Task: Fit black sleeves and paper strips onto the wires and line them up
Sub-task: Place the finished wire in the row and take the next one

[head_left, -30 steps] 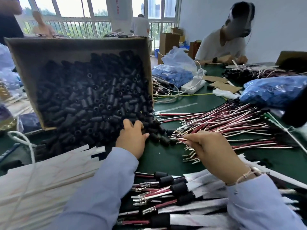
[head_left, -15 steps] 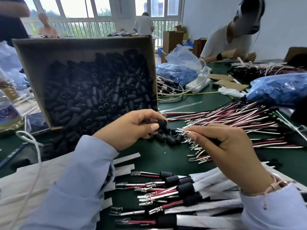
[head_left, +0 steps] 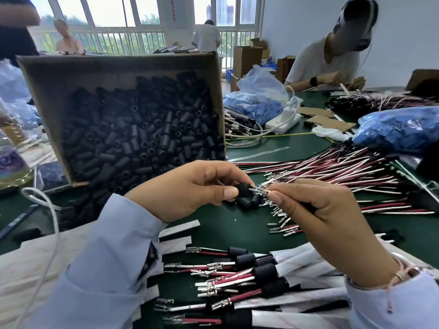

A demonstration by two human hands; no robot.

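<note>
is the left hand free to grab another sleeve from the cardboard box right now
Probably not yet. The left hand is pinching a black sleeve against the wire ends held by the right hand. The cardboard box lies open just beyond it, nothing between, so reach looks easy once that sleeve is on.

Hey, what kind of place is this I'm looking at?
Most likely a small wire-harness assembly workshop: a cardboard box full of black sleeves, a heap of loose wires on the green table, and another worker doing similar handwork.
</note>
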